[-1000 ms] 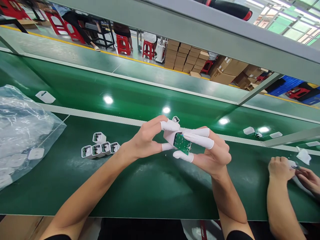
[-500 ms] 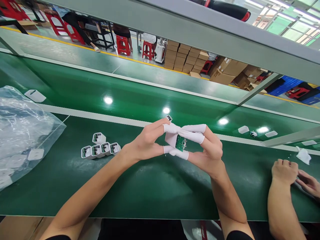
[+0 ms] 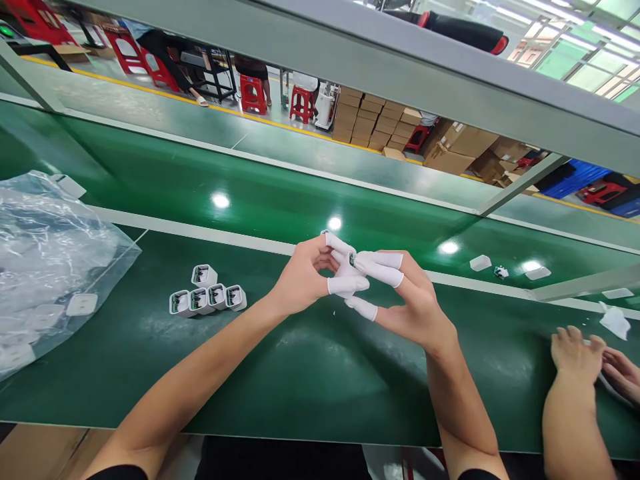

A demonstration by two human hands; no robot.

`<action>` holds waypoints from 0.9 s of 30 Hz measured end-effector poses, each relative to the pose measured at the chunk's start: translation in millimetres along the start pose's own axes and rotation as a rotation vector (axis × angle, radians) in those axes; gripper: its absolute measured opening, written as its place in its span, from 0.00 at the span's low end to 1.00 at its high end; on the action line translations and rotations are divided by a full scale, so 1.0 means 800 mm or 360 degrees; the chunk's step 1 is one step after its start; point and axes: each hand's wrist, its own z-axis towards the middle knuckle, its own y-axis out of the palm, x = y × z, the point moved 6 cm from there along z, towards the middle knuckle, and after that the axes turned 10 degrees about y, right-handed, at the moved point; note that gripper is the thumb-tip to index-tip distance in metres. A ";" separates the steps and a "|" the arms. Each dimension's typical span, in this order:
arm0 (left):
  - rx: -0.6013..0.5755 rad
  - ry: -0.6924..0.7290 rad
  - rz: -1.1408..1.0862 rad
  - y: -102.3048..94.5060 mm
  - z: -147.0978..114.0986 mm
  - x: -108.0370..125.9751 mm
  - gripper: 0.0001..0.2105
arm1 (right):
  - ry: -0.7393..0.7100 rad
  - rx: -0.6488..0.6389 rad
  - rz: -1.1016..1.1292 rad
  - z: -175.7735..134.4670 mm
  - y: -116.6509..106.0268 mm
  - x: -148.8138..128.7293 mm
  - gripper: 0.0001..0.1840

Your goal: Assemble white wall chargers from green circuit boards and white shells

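White finger cots cover several fingertips of both my hands. My left hand (image 3: 310, 277) is closed around a small white plastic housing (image 3: 344, 271), held above the green bench. At the housing's open end a sliver of green circuit board (image 3: 351, 260) shows; most of it is hidden by the housing and fingers. Two fingertips of my right hand (image 3: 400, 287) press at the board's edge, while its thumb sits lower, just under the housing. To the left, several white housings with circuit boards inside (image 3: 199, 301) stand grouped with open ends up.
A clear plastic bag of white parts (image 3: 55, 260) lies at the left. Farther right are white covers (image 3: 481, 263), a small circuit board (image 3: 501, 272) and crumpled white tissue (image 3: 615, 321). A co-worker's hands (image 3: 580, 353) rest at the right edge. A metal beam (image 3: 350, 60) spans overhead.
The circuit board, widely visible before, now shows only a sliver at the housing's opening. My left thumb has moved right along the housing, and the view has shifted slightly.
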 end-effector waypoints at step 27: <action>0.0040 0.0356 -0.0058 -0.008 0.004 0.008 0.22 | 0.0903 0.0130 0.1396 -0.001 0.042 0.066 0.29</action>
